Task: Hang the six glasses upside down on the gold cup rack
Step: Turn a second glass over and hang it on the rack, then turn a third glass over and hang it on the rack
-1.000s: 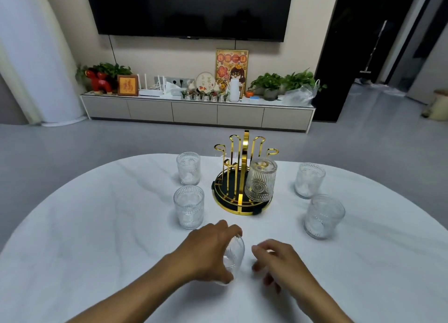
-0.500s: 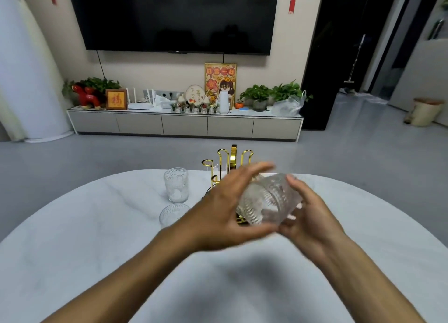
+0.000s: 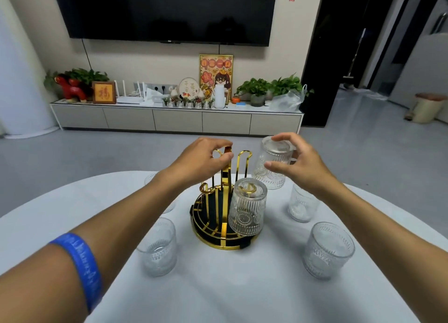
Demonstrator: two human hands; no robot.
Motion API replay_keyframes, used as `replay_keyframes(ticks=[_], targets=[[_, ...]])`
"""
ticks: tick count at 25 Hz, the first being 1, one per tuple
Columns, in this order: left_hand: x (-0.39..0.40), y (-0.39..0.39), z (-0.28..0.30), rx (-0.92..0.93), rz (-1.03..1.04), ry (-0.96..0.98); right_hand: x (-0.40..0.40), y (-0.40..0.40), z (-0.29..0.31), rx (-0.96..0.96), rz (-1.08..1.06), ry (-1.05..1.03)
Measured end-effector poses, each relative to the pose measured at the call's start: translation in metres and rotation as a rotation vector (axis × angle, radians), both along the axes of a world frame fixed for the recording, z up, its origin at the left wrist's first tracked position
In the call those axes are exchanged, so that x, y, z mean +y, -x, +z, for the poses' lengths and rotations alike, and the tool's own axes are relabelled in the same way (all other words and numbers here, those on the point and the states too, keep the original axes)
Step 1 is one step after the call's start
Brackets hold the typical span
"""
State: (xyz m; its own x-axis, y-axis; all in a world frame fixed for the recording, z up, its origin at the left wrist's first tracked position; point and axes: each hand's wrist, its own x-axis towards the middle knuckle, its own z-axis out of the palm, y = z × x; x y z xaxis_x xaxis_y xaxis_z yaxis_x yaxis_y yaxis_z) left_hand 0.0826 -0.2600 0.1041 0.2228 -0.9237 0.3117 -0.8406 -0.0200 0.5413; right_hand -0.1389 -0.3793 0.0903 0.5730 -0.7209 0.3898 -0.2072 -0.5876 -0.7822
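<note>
Glass [image 3: 276, 152] now inverted between right fingers [image 3: 284, 136], beside gold rack [image 3: 223, 246]

6 glasses [image 3: 247, 211] + 1 gold rack [image 3: 219, 247]

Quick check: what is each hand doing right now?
Left hand: pinching the top of the gold cup rack.
Right hand: curled round an upside-down glass.
</note>
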Motion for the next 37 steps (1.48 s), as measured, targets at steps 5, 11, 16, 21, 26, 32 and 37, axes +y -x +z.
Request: replay_keyframes(ticks=[5, 11, 16, 21, 26, 32, 37], targets=[[0.002, 0.005, -0.002, 0.057, 0.009, 0.054, -0.007, -0.003, -0.03, 0.104, 0.051, 0.033], [0.006, 0.006, -0.005, 0.037, 0.017, 0.076, -0.007, -0.002, -0.046, 0.226, 0.113, 0.128], [0.006, 0.013, -0.008, 0.122, -0.015, 0.006, -0.002, 0.005, -0.046, 0.302, 0.079, 0.075], [0.037, 0.037, -0.01, 0.195, 0.064, 0.105, 0.038, 0.069, -0.046, 0.31, -0.283, 0.159], [0.109, 0.087, -0.045, 0.149, 0.037, 0.203, 0.081, 0.108, -0.068, 0.94, -0.396, 0.134], [0.146, 0.099, -0.046, 0.367, 0.143, 0.119, 0.116, 0.1, -0.048, 0.478, -0.389, -0.282], [0.16, 0.105, -0.032, 1.156, 0.061, -0.143, 0.175, 0.06, -0.019, -0.31, 0.024, -0.552]])
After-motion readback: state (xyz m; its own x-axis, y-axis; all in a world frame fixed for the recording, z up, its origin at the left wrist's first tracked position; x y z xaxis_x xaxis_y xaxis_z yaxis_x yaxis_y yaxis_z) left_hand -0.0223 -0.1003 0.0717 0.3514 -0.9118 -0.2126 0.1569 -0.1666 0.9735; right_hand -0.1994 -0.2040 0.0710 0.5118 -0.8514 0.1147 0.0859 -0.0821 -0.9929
